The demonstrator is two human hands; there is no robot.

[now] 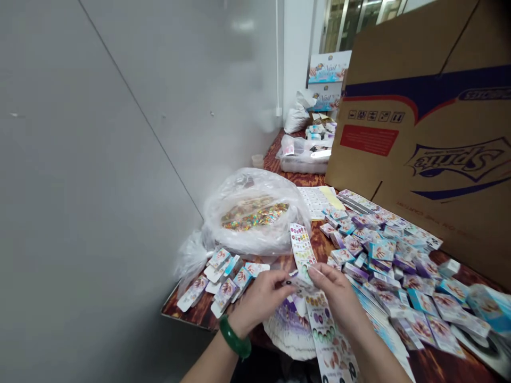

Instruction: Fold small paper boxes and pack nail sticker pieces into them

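Observation:
A long printed strip of nail pictures (328,340) runs between my hands, its far end pointing toward a plastic bag and its near end dropping past the bottom edge. My right hand (333,284) pinches the strip near its middle between thumb and fingers. My left hand (265,295), with a green bangle on the wrist, is closed on a part of the strip turned to the left; its fingertips partly hide that part. Beneath the hands lies a fanned stack of purple-and-white flat cards or cartons (289,330).
Several small folded boxes (225,290) lie left of my hands. A clear bag of colourful bits (255,215) sits beyond them. To the right spreads a heap of small boxes (383,250), backed by a big cardboard carton (399,175). A grey wall (120,159) borders the left.

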